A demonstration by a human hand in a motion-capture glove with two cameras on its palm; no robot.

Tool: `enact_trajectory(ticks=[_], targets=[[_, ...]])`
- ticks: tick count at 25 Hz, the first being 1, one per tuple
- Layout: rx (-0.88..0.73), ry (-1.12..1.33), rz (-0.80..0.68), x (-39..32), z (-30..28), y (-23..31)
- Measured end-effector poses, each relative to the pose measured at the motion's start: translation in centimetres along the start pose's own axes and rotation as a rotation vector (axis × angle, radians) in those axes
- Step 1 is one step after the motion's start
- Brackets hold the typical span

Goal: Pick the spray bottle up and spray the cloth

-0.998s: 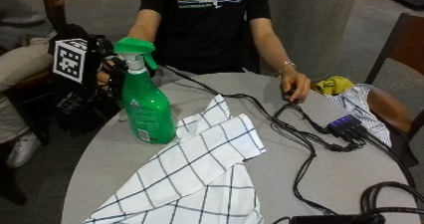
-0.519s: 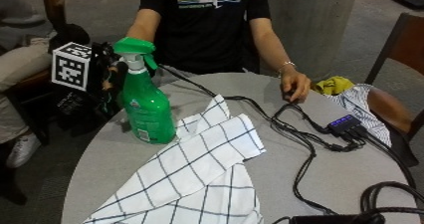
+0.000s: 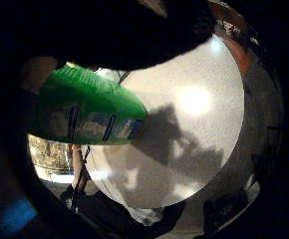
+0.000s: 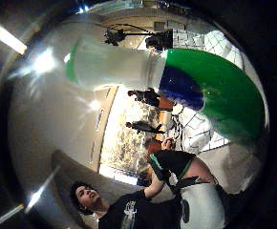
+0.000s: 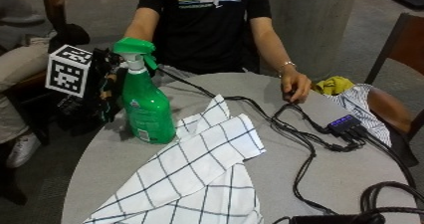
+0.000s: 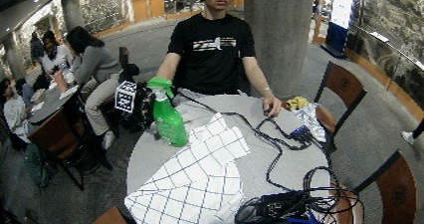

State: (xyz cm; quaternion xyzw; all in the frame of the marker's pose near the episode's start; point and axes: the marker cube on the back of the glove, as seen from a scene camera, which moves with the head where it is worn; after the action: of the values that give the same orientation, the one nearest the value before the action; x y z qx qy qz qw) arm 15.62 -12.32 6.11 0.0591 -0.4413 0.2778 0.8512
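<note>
round grey table (image 5: pixel 285 184) carries the checked cloth (image 5: pixel 199 174), spread flat; the green spray bottle (image 5: pixel 147 115) stands upright just beside its edge. we find the right hand (image 5: pixel 99 92) alongside the bottle, fingers undetermined. we judge the pickup step in hand; next requires a confirmed grasp, lift, nozzle toward cloth.

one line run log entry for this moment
phase: reaching | right hand: beside spray bottle, grip unclear | bottle: upright on table | cloth: flat, unsprayed
</note>
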Motion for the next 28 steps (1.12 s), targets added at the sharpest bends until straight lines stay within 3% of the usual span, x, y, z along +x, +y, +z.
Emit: enact_trajectory(ticks=[28], targets=[[-0.013, -0.069, -0.045, -0.2, 4.7, -3.6]])
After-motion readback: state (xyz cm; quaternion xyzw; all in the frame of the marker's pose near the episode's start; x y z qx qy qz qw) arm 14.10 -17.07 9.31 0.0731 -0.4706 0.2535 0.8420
